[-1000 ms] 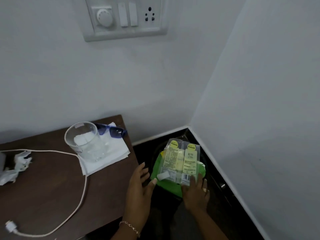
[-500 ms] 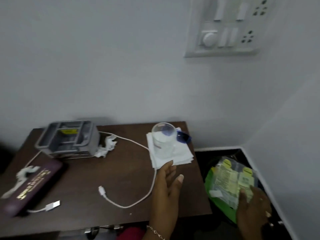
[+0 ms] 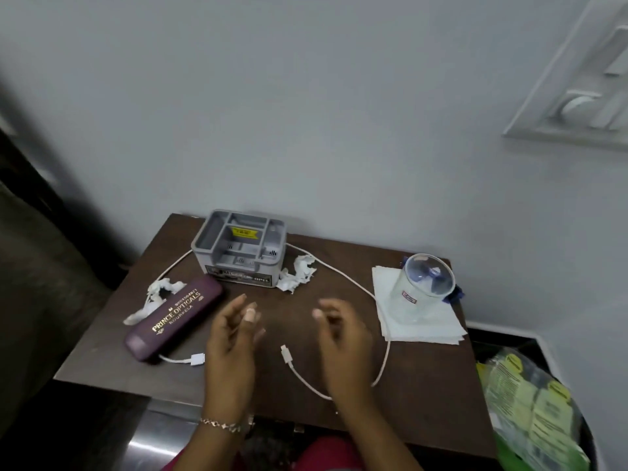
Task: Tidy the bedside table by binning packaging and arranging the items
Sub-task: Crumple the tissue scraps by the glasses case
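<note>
Both my hands hover over the middle of the brown bedside table [image 3: 424,396], empty. My left hand [image 3: 234,338] and my right hand [image 3: 341,338] have loosely curled fingers. Between them lies the plug of a white cable [image 3: 353,283] that loops round the table. A purple spectacle case [image 3: 173,321] lies at the left, with a crumpled tissue [image 3: 159,290] behind it. A second crumpled tissue [image 3: 299,273] sits beside the grey organiser box [image 3: 241,246]. The clear and yellow-green packaging [image 3: 530,402] lies in the bin [image 3: 589,447] at the right.
A glass [image 3: 421,287] stands on folded white napkins [image 3: 421,324] at the table's right, with blue sunglasses [image 3: 455,295] behind it. A switch panel [image 3: 577,96] is on the wall. Something dark stands to the left of the table.
The view swung left from the bin to the table. My right hand let go of the packaging in the bin and came over the table beside my left hand.
</note>
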The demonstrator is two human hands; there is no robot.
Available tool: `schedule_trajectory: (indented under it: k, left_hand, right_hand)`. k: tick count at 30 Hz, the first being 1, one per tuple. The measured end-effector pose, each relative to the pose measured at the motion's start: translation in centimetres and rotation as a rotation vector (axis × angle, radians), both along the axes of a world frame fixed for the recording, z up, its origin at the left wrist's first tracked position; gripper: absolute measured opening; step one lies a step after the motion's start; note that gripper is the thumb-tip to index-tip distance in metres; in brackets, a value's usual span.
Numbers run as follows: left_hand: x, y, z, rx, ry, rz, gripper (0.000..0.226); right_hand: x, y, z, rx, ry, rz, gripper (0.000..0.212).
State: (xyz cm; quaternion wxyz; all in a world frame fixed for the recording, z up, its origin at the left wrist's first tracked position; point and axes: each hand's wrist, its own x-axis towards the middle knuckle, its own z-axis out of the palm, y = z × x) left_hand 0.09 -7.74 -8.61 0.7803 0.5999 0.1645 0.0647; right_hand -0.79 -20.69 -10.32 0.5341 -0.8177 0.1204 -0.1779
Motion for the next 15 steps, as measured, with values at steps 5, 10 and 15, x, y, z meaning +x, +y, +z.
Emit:
schedule_trajectory:
  k: [5, 10, 15]
  left_hand:
    - [-0.3, 1.4, -1.3, -0.042, 0.085, 0.04, 0.017]
    - [0.2, 2.0, -1.7, -0.114, 0.157, 0.011, 0.022]
    - [0.5, 1.6, -1.6, -0.21, 0.187, -0.029, 0.026]
  right_hand:
    - [6.5, 4.2, -1.9, -0.253, 0.19, 0.174, 0.038]
    - [8.3, 5.0, -2.1, -0.495, 0.253, 0.106, 0.023]
    - [5.0, 4.3, -0.2, -0.402, 0.07, 0.111, 0.014]
